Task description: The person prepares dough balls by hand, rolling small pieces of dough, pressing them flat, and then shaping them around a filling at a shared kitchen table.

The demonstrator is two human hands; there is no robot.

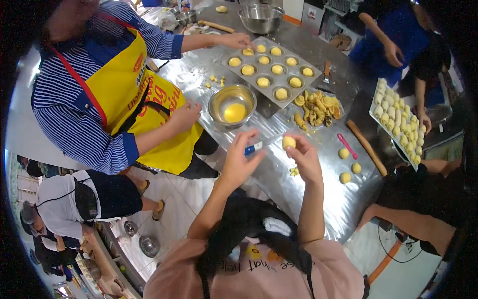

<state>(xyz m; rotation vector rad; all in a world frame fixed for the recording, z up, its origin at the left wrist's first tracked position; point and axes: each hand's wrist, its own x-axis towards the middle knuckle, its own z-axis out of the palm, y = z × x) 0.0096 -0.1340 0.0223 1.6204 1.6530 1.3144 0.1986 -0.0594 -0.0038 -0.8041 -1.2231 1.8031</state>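
Note:
In my right hand [308,159] a small yellow dough ball [288,142] is pinched between thumb and fingertips, above the steel table [276,164]. My left hand [241,159] is raised with thumb and fingers apart. Through that gap shows the blue and white handle of a knife [254,148], its blade pointing towards the dough ball; the hand hides part of the handle. Beyond my hands stands a steel bowl [232,104] with yellow liquid. A muffin tin [270,69] holds yellow dough balls in its cups. Several browned pastry pieces [317,106] lie in a pile.
To the right lie three dough balls [344,153], a pink measuring spoon [347,145] and a wooden rolling pin [367,147]. A person in a yellow apron [149,112] reaches over the tin. At far right, another person's hand [424,121] is at a tray of dough rolls [397,121].

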